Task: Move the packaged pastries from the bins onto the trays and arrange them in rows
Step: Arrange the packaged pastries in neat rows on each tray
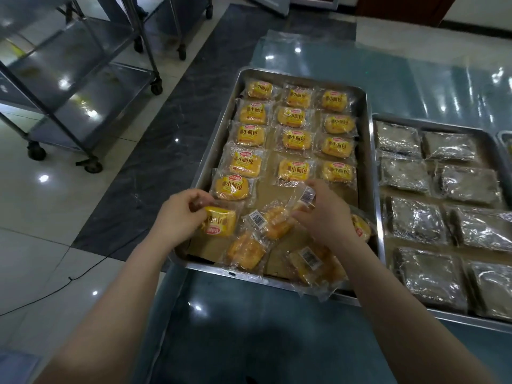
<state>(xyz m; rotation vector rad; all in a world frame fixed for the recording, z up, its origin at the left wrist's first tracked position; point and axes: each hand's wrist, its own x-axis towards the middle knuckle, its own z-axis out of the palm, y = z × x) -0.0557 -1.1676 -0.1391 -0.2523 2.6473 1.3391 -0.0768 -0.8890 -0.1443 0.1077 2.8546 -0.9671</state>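
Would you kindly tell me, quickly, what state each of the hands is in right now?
Left hand: grips a yellow pastry packet at its edge.
Right hand: pinches a barcode-up packet.

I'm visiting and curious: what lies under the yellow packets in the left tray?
Brown paper shows in the gaps between the yellow packets, lining the steel tray. Whether it runs beneath every packet cannot be seen; the packets cover it.

The rectangular silver metal tray is smooth with a dull sheen and lined with matt brown paper, while the yellow pastry packets and dark square packets carry glossy, crinkled clear plastic film.
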